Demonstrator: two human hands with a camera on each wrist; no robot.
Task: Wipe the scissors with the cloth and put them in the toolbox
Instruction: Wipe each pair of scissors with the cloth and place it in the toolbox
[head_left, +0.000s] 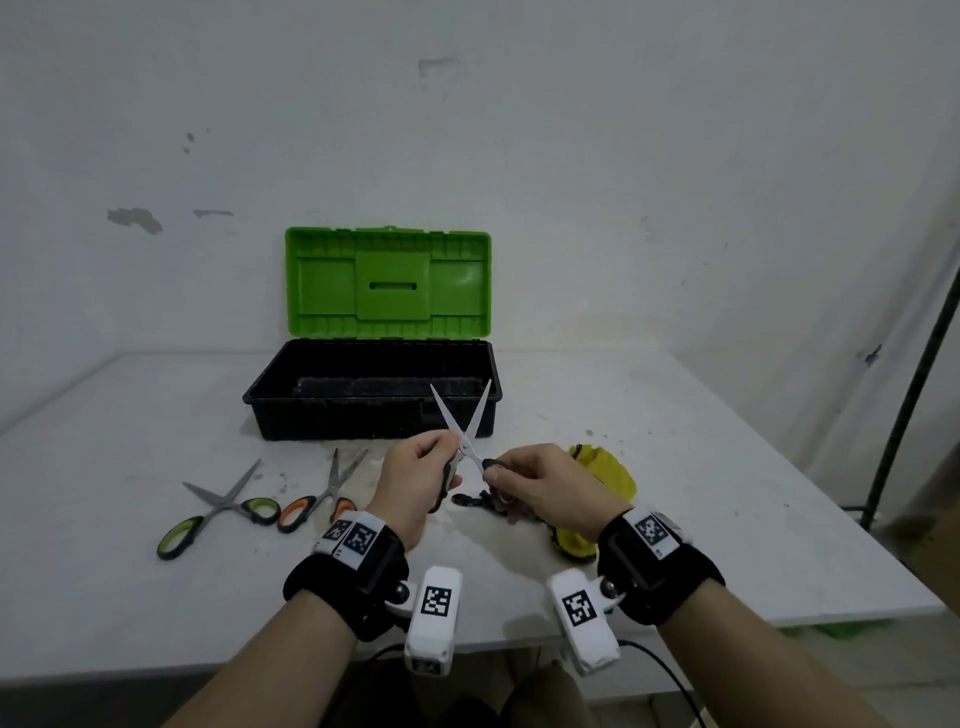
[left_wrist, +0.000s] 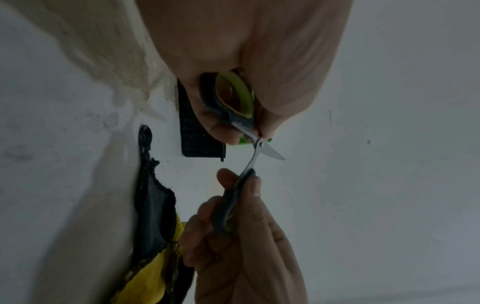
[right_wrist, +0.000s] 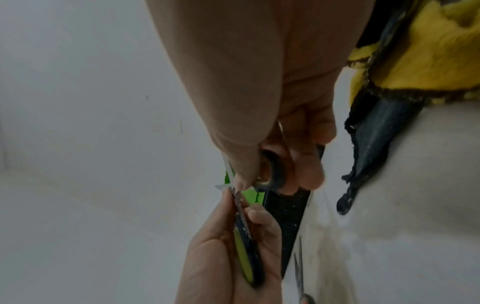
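— Overhead, then: small scissors (head_left: 464, 436) held aloft, blades splayed, before the open toolbox (head_left: 371, 389)?
— Yes; left hand (head_left: 415, 480) and right hand (head_left: 540, 486) each pinching one handle.
— Left wrist?
— Fingers (left_wrist: 207, 123) curled round the green loop.
— Right wrist?
— Cloth (right_wrist: 426, 51) lying beside.

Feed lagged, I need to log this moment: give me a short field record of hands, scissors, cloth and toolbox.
held scissors: small pair, blades spread open, lifted in front of the toolbox
left hand: grips one handle
right hand: grips the other handle
cloth: yellow cloth lies on the table under the right hand, not held
toolbox: black base, green lid upright and open; no scissors visible inside
other scissors: green-handled pair and orange-handled pair lie on the table, left of the hands
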